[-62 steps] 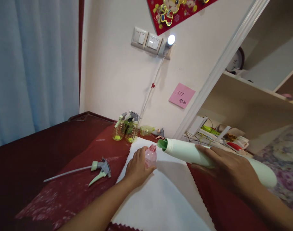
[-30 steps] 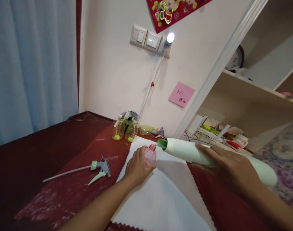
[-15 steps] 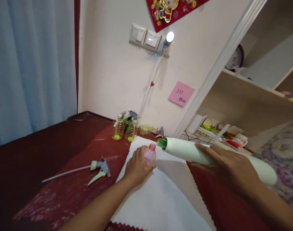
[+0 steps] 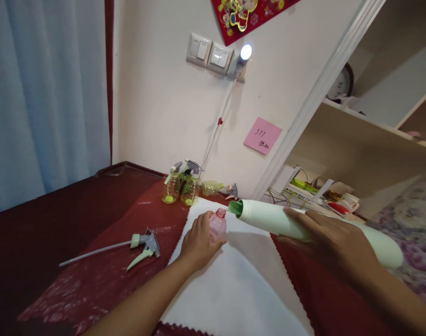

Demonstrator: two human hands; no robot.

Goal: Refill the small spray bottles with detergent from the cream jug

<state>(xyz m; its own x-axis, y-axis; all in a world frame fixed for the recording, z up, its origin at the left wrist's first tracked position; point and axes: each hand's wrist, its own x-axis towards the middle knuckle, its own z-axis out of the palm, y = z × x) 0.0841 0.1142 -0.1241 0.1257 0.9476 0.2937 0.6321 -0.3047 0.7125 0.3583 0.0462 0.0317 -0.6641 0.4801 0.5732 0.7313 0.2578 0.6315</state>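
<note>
Both arms forward, both hands gripping

Left forearm (image 4: 146, 298) bare, slanting up and inward from the lower edge; wrist close to straight. Left hand (image 4: 200, 240) back-up, fingers bent together, thumb pointing across to the right. Right forearm (image 4: 391, 296) bare, coming in from the lower right, somewhat blurred. Right hand (image 4: 324, 238) appears larger, back to the camera, fingers curled over, tips leftward; one digit visible lower down. Hands well apart.

Pink note (image 4: 262, 136): 377, handwritten characters below unclear; clock (image 4: 342, 84): 2, partial 3
</note>
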